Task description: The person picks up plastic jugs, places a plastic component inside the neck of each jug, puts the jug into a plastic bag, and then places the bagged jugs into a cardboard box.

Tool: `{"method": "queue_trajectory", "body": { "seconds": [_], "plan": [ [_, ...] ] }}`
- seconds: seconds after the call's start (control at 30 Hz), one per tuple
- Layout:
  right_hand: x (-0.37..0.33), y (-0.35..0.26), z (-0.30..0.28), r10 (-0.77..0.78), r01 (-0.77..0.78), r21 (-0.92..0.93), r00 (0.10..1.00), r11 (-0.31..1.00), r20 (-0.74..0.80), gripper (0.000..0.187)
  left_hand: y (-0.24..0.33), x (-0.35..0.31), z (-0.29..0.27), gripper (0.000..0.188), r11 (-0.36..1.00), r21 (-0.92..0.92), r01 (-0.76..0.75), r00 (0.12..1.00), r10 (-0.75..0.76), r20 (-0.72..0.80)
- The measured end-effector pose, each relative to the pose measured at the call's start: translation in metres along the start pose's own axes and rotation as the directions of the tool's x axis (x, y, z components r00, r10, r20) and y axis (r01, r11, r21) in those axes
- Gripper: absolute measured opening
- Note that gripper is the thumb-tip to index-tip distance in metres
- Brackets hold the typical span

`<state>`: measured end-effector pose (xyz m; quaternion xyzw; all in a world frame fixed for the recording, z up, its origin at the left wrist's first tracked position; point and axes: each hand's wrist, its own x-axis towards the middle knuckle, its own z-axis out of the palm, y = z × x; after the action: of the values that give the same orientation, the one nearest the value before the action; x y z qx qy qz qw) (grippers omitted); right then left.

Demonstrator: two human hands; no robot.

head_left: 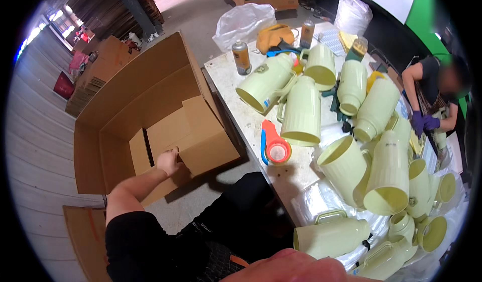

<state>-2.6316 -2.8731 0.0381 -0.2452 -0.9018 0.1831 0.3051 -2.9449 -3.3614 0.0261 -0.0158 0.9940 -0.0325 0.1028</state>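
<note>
A large open cardboard box [140,91] stands left of the table. My left hand [169,162] is closed on the edge of a cardboard flap [206,146] at the box's near side, with some fingers hidden behind it. My right hand [301,269] shows only partly at the lower edge, close to the camera. Its fingers are out of sight. Nearest to it lies a pale green thermos jug shell [331,237] on its side. Several more such shells [304,114] lie or stand across the table, many with their open ends toward me.
On the white table [226,81] are a red-orange tape dispenser [275,146], two spray cans [241,57] [307,33] and clear plastic bags [321,204]. A person in purple gloves [426,123] works at the far right. Flattened cardboard [83,237] leans at the lower left.
</note>
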Motion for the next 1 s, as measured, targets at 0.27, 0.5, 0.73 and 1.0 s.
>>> {"method": "queue_trajectory", "body": {
  "seconds": [0.27, 0.5, 0.73, 1.0],
  "plan": [
    [0.013, -0.043, -0.014, 0.269, -0.245, 0.18, 0.955, 0.953, -0.126, 0.056, -0.017, 0.016, 0.012, 0.05, 0.982, -0.103, -0.157, 0.984, 0.147, -0.101],
    [0.007, -0.079, -0.081, 0.551, -0.335, 0.64, 0.817, 0.691, -0.168, 0.041, 0.056, 0.006, -0.024, 0.048, 0.919, -0.374, -0.129, 0.99, 0.095, -0.109],
    [0.034, -0.12, -0.137, 0.167, -0.304, 0.227, 0.864, 0.925, 0.475, 0.035, 0.133, -0.127, -0.076, 0.079, 0.216, -0.375, -0.902, 0.431, 0.521, -0.737],
    [-0.032, -0.093, -0.088, 0.152, -0.478, 0.341, 0.732, 0.809, 0.664, 0.041, 0.193, -0.208, -0.115, 0.023, -0.486, -0.176, -0.856, -0.501, 0.864, 0.05]
  ]
}}
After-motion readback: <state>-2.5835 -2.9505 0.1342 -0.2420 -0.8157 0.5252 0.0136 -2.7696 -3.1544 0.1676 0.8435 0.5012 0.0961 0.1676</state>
